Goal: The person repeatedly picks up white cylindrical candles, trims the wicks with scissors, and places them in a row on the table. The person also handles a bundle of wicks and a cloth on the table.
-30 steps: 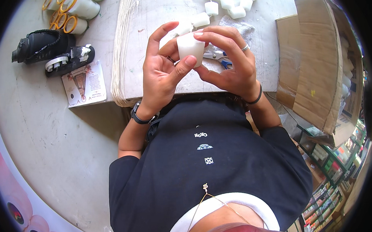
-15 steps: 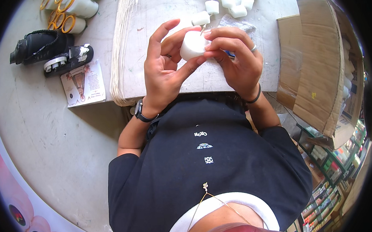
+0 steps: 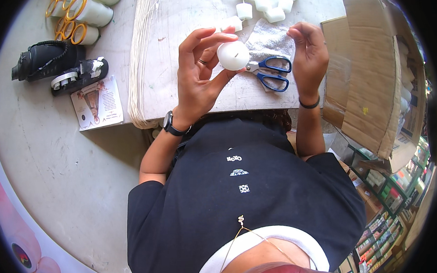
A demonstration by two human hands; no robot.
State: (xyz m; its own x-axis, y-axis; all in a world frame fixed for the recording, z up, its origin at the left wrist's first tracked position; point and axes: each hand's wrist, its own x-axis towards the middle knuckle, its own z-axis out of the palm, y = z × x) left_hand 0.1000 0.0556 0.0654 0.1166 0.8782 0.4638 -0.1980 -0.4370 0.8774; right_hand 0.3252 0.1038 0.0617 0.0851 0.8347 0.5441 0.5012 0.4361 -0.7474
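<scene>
We note the table [image 3: 58,158], pale and wide, with a raised board [image 3: 184,30] on it where the work sits. A cardboard box [image 3: 372,76] stands open at the right edge.

Left hand [image 3: 198,74]: fingers curled around a small white candle [image 3: 233,55], thumb and fingertips pinching its sides, wick end facing up toward us. It is held in the air, above the board and just left of the scissors. The grip looks light; we judge that a slip would drop the candle onto the blades or off the near edge into the lap.

Right hand [image 3: 310,54]: fingers pressed together at the tips, touching the corner of a clear plastic sheet [image 3: 270,39]. Whether it truly holds the sheet, we cannot tell. The sheet is thin; a tug could tear or crease it.

Blue-handled scissors [image 3: 269,73] lie partly open on the board between the 2 hands. A careless reach across could nick a finger.

More white candles [image 3: 266,0] sit at the far edge, close enough for a sweeping sleeve to scatter.
</scene>
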